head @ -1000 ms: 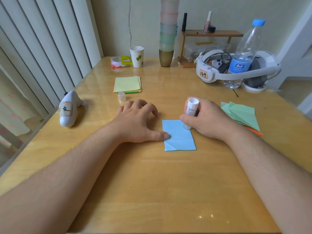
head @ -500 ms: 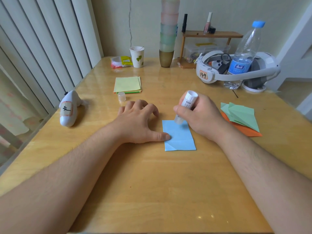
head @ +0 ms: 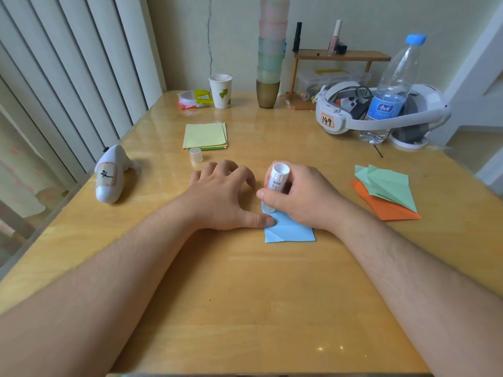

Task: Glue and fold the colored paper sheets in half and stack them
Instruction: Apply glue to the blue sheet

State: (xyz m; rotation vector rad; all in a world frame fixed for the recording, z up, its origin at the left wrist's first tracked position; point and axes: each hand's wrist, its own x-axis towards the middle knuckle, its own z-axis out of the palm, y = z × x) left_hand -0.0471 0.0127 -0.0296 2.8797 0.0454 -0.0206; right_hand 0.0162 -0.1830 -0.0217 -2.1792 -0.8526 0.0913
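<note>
We see the right hand (head: 299, 197) curled round a white glue stick (head: 275, 183), its lower end down on the blue paper (head: 291, 231) at the sheet's far left corner. The left hand (head: 223, 197) lies on the wooden table (head: 245, 308) with fingers arched and spread — its thumb tip presses the paper's left edge. At eleven o'clock from the hands stands the clear cap (head: 196, 155), just before the yellow-green paper stack (head: 205, 136). At three o'clock lie folded green sheets (head: 386, 183) over an orange one (head: 394, 210) — well apart from the blue paper.
</note>
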